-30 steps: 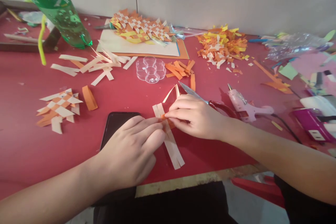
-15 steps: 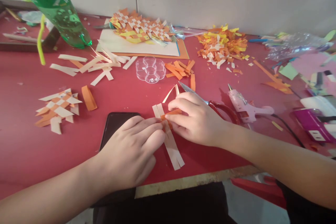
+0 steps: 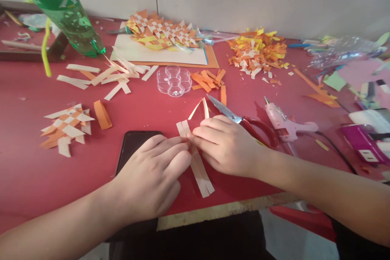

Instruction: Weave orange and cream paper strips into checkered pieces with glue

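Two pale paper strips (image 3: 201, 174) lie side by side on the red table, crossed by an orange strip mostly covered by my fingers. My left hand (image 3: 155, 170) presses its fingertips on the strips from the left, over part of a black phone (image 3: 129, 146). From the right, my right hand (image 3: 227, 144) pinches at the crossing, its fingertips meeting the left ones. A folded pale strip (image 3: 204, 107) stands just beyond my right fingers. Red-handled scissors (image 3: 258, 128) lie beside that hand. A woven orange and white paper fish (image 3: 68, 124) and a folded orange strip (image 3: 102, 114) are at the left.
A clear flower-shaped tray (image 3: 174, 81) sits among loose pale strips (image 3: 117, 75) and orange strips (image 3: 210, 80). Paper scraps (image 3: 257, 50), woven pieces (image 3: 164, 30) and a green bottle (image 3: 73, 20) stand farther back. A pink glue gun (image 3: 286, 122) with its cord is at the right.
My right fingers have moved slightly left and down onto the crossing, covering the orange strip that showed before. More of the scissors' blade shows. My left hand stays in place.
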{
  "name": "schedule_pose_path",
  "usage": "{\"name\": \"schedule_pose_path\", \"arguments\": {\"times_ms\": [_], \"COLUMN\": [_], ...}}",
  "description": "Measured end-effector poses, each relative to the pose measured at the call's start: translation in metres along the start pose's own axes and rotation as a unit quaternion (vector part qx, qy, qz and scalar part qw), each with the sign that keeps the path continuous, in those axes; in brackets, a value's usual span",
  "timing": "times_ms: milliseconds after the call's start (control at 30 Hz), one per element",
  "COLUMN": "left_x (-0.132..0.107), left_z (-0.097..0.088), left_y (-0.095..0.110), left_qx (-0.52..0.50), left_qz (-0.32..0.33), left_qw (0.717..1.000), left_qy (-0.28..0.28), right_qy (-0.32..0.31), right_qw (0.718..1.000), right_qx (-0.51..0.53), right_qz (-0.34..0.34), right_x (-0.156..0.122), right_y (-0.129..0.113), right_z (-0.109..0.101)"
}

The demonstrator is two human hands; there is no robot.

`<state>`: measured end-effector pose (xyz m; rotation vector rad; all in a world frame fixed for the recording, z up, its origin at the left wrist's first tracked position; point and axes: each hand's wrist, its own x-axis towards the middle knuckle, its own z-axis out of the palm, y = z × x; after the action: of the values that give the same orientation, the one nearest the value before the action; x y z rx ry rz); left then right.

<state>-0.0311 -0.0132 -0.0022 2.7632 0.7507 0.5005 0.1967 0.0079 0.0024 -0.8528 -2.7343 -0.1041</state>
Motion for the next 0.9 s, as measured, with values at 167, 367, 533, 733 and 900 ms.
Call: {"name": "schedule_pose_path", "arguments": {"times_ms": [167,367,533,733,900], "left_x": [0.000,-0.001,-0.001,-0.001,-0.004], "left_z": [0.001,0.002,0.000,0.000,-0.002], "left_y": [-0.001,-0.002,-0.002,-0.001,0.000], "left_qx": [-0.015,-0.018,-0.024,-0.010,0.013], "left_qz": [0.000,0.002,0.005,-0.028,-0.100], "left_qw": [1.000,1.000,1.000,0.997,0.990], "left_qy": [-0.001,-0.008,-0.004,0.077,0.103], "right_qy": [0.007,-0.007,-0.007,-0.002,0.008], "right_qw": [1.000,0.998,0.992,0.991,0.989], "right_qx": [-0.023,0.056,0.112,0.120,0.128], "right_qz": [-0.009,0.025,0.055,0.055,0.075], "right_x": [-0.002,-0.007,-0.014,-0.013,-0.014], "right_y": [-0.003,0.002,0.005,0.004,0.005], "right_z": [0.003,0.002,-0.001,-0.002,-0.003]}}
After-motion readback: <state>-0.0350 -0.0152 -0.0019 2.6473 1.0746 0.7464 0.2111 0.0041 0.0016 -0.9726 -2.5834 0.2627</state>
